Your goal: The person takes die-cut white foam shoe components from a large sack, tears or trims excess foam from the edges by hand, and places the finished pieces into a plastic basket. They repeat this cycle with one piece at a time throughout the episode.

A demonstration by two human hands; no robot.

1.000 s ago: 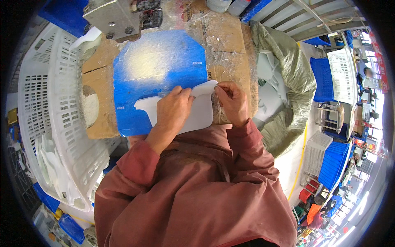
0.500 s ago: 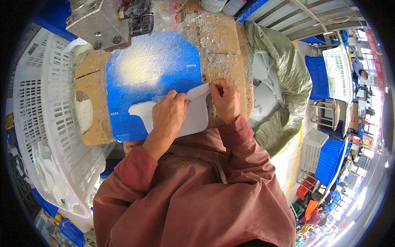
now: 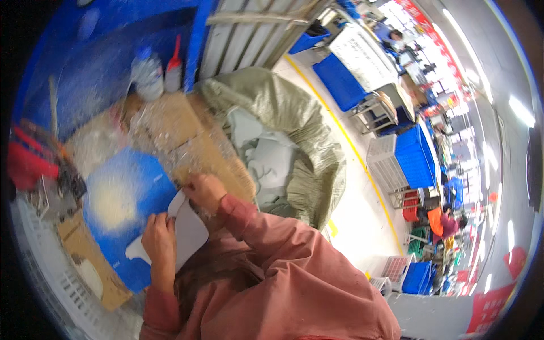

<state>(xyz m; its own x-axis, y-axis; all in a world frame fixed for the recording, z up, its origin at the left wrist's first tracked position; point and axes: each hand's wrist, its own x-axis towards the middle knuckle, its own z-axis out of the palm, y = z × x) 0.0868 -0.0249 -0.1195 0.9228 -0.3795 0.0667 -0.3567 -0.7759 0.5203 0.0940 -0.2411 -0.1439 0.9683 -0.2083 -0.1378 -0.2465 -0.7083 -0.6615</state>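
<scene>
Left hand [image 3: 158, 239] grips white piece [image 3: 191, 233] over near edge of counter [image 3: 218, 148]; right hand [image 3: 205, 191] pinches its corner. Blue board [image 3: 143, 195] partly beneath. Sack [image 3: 314, 136] beside counter's right edge.

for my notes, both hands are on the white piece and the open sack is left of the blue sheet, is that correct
Wrong side: in the head view, the open sack is right of the blue sheet. The left hand and right hand are indeed on the white piece.
</scene>
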